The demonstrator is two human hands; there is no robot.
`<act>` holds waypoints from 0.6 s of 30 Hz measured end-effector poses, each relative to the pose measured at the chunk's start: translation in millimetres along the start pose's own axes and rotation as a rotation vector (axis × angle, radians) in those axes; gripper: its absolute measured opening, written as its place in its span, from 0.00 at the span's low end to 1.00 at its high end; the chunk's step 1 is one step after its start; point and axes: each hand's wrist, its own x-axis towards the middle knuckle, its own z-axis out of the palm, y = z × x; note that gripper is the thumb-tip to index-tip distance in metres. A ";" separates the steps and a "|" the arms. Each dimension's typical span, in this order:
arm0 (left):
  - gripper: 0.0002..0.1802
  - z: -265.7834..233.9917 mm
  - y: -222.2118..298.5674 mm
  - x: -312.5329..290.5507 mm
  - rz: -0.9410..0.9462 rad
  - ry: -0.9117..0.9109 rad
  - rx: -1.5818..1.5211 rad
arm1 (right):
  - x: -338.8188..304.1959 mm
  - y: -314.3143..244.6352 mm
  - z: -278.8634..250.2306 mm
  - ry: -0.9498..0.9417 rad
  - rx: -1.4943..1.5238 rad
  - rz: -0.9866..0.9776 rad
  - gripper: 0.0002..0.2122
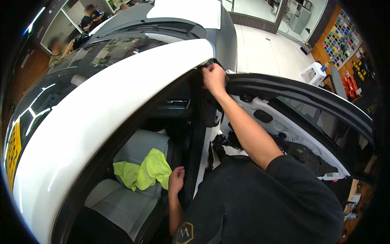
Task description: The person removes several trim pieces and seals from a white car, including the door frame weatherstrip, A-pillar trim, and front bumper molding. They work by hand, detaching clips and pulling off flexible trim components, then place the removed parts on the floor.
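My right hand (214,79) reaches up to the front upper corner of the car's door opening, where the white roof edge (162,61) ends. Its fingers are pinched at the black trim there; what lies between them is hidden. Lower down, inside the opening, my left hand (176,180) hovers beside the seat with loosely curled fingers and nothing visible in them. Right by it, a crumpled yellow-green cloth (152,168) lies on the grey car seat (122,203). Whether the hand touches the cloth's edge, I cannot tell.
The opened car door (260,116), its inner panel bare, stands to my right. Beyond the car are a white stool (313,74) and a colour sample board (342,39). Two people are at the far left, past the windscreen. A yellow plate (13,154) is at the left rim.
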 end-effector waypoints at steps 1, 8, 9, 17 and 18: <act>0.14 0.2 -9.3 -1.7 0.007 0.017 -0.001 | -9.1 1.5 -8.7 -0.087 0.207 0.200 0.09; 0.17 8.7 -38.0 -23.5 -0.038 -0.061 0.078 | -14.6 -10.8 -12.8 -0.201 0.160 0.063 0.14; 0.17 5.8 -25.1 -25.2 -0.038 -0.073 0.099 | -7.0 -9.3 -15.1 -0.203 0.105 0.039 0.14; 0.18 -9.5 2.4 -25.3 -0.135 -0.069 0.146 | 3.2 -10.4 -13.9 -0.349 0.411 0.256 0.06; 0.18 -9.6 0.4 -22.6 -0.110 -0.062 0.133 | 2.9 -5.5 -11.4 -0.343 0.480 0.280 0.08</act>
